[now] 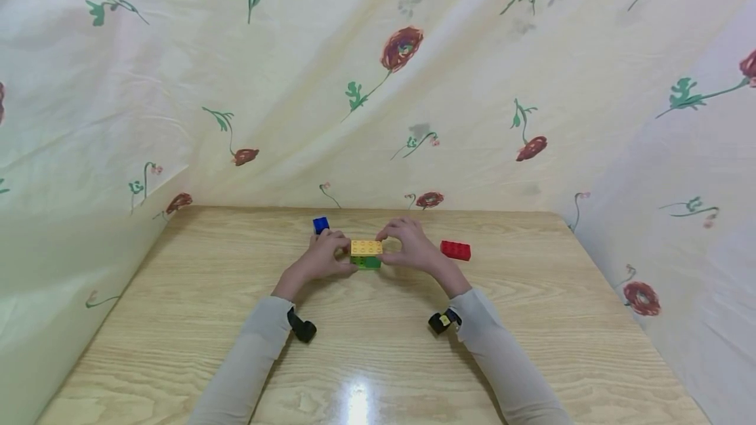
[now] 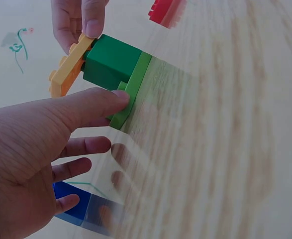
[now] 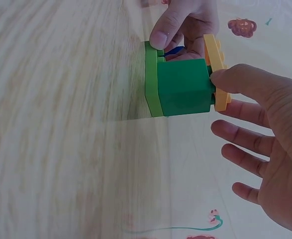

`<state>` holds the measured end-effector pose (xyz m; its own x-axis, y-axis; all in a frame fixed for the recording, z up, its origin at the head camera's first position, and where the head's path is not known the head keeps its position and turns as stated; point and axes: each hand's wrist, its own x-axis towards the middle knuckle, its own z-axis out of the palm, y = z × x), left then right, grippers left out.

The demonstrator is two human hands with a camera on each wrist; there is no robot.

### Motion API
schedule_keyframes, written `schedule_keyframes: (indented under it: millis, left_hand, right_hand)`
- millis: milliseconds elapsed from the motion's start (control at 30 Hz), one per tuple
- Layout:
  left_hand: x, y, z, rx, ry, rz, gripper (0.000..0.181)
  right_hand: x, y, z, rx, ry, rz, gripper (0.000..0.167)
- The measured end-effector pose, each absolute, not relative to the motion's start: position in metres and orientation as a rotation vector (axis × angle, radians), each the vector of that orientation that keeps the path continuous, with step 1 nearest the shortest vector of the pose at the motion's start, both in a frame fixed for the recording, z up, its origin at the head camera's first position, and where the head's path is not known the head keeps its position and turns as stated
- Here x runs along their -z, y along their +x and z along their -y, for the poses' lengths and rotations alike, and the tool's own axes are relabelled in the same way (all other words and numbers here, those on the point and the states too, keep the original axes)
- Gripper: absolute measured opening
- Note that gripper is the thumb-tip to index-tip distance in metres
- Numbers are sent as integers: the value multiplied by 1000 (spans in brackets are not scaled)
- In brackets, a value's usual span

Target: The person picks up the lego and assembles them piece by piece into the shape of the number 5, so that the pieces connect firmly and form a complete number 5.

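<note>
A flat light-green brick (image 2: pixel 139 74) lies on the table under a taller dark-green brick (image 3: pixel 184 87). Over the dark-green brick is a flat yellow-orange brick (image 1: pixel 366 248), slightly tilted, with a narrow gap showing in both wrist views. My left hand (image 1: pixel 321 258) grips the light-green brick's left end, thumb (image 2: pixel 117 99) on its near side. With thumb and index finger, my right hand (image 3: pixel 280 114) pinches the yellow-orange brick at its right end; the other fingers are spread. The far sides of the bricks are partly hidden by my fingers.
Behind my left hand sits a blue brick (image 1: pixel 321 224), close to the fingers. A red brick (image 1: pixel 455 250) lies to the right of my right hand. The wooden table (image 1: pixel 366 346) ends at a flowered cloth (image 1: pixel 295 84) behind and at both sides.
</note>
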<state>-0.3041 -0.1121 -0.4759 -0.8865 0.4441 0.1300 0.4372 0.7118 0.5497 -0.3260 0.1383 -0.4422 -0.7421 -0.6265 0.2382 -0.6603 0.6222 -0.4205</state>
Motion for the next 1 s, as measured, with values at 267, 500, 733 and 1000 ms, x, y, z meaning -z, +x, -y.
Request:
schedule_keyframes:
  millis: [267, 500, 733, 1000]
  left_hand:
    - [476, -304, 112, -926, 747, -2898, 25]
    - [476, -304, 111, -923, 737, -2897, 25]
    - [477, -304, 112, -928, 746, -2893, 24]
    - [480, -304, 114, -928, 758, -2887, 25]
  right_hand:
    - [442, -325, -138, -746, 1103, 2763, 28]
    - [441, -324, -137, -732, 1102, 2767, 27]
    - [441, -322, -136, -739, 1095, 2768, 27]
    - [441, -319, -136, -741, 1098, 2765, 26]
